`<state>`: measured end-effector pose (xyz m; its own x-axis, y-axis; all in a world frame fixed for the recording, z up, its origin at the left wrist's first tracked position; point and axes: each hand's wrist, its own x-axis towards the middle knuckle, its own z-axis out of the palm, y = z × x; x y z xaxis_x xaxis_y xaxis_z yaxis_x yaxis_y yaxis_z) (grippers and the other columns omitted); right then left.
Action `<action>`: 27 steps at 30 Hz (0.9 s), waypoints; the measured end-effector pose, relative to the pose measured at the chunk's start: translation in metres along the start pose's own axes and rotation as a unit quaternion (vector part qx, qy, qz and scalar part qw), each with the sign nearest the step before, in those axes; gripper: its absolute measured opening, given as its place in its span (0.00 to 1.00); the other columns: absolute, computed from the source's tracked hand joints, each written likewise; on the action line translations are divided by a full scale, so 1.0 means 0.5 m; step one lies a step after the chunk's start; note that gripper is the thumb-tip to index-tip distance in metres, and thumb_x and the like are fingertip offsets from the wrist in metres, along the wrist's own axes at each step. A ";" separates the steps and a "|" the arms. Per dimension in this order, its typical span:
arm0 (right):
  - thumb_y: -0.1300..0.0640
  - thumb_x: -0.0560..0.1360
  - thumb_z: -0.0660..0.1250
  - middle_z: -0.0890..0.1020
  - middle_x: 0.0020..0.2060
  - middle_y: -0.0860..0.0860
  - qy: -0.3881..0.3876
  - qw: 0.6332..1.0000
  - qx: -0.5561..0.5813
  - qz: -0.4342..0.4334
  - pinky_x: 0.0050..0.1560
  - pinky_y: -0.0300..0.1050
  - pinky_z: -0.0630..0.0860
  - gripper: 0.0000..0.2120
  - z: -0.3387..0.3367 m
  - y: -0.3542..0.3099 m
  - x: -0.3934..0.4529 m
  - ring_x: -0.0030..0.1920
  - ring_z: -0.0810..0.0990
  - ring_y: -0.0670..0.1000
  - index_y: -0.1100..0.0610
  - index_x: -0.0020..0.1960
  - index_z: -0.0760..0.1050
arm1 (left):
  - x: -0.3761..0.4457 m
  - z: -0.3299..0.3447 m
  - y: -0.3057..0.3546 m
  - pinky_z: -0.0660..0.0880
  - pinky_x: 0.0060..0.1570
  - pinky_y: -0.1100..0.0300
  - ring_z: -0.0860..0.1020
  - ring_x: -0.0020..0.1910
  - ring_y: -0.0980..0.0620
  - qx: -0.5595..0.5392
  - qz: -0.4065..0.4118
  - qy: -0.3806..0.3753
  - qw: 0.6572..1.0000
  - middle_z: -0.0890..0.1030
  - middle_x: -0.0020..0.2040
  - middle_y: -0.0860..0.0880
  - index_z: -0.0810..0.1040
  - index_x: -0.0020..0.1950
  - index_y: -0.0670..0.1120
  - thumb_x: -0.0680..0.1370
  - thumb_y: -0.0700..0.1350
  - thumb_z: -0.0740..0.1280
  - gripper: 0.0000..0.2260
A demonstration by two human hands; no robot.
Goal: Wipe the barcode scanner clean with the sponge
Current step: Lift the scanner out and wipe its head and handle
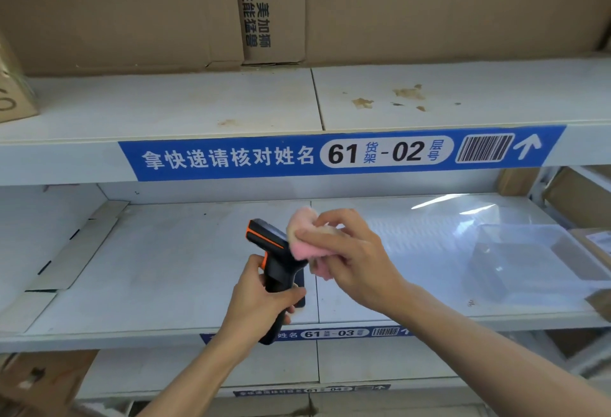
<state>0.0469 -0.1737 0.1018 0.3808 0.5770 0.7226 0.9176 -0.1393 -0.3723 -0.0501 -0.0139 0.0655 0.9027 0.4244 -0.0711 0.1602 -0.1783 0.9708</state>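
Note:
A black barcode scanner [268,240] with orange trim is held up in front of the middle shelf. My left hand [261,297] is wrapped around its handle from below. My right hand [352,254] presses a pink and beige sponge [305,235] against the right side of the scanner's head. The sponge is folded under my fingers and hides the scanner's front end.
A white metal shelf [185,271] lies behind the hands, with a clear plastic tray [535,261] at its right. The shelf above [205,109] carries a blue label strip [330,154] and brown stains. Cardboard boxes [429,10] stand on top. A flat white carton [62,244] lies at left.

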 end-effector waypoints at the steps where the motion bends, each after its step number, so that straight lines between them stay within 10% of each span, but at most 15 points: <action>1: 0.63 0.73 0.59 0.72 0.53 0.51 -0.019 1.000 -0.009 -0.012 0.41 0.54 0.76 0.17 0.004 -0.003 -0.002 0.45 0.74 0.60 0.54 0.57 0.81 | 0.000 0.000 0.000 0.80 0.28 0.52 0.82 0.28 0.47 0.011 0.013 0.005 1.000 0.84 0.37 0.53 0.71 0.49 0.49 0.66 0.39 0.77 0.19; 13: 0.74 0.66 0.72 0.75 0.52 0.57 -0.066 0.994 -0.084 -0.003 0.43 0.45 0.70 0.25 0.006 0.008 -0.032 0.48 0.71 0.58 0.55 0.59 0.79 | -0.002 -0.023 -0.008 0.74 0.42 0.57 0.84 0.39 0.54 -0.032 -0.051 -0.004 0.998 0.87 0.42 0.52 0.71 0.56 0.57 0.66 0.44 0.79 0.25; 20: 0.69 0.73 0.70 0.70 0.57 0.55 -0.054 0.980 -0.139 -0.130 0.43 0.42 0.69 0.22 0.006 0.010 -0.018 0.49 0.69 0.57 0.54 0.63 0.73 | -0.003 -0.028 0.021 0.78 0.40 0.56 0.83 0.41 0.44 -0.204 -0.100 -0.121 0.966 0.85 0.50 0.38 0.77 0.59 0.43 0.66 0.42 0.77 0.23; 27: 0.74 0.68 0.72 0.76 0.53 0.59 -0.016 0.989 -0.149 -0.016 0.37 0.54 0.78 0.23 -0.002 0.041 -0.018 0.49 0.71 0.59 0.56 0.59 0.78 | 0.001 -0.037 0.012 0.82 0.44 0.50 0.82 0.51 0.33 -0.333 -0.143 -0.157 0.919 0.83 0.48 0.34 0.81 0.53 0.33 0.68 0.35 0.72 0.15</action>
<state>0.0625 -0.1827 0.0884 0.3519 0.6089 0.7109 0.9236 -0.3493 -0.1579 -0.0559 0.0016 0.0754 0.9494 0.0733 -0.3055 0.2230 0.5277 0.8197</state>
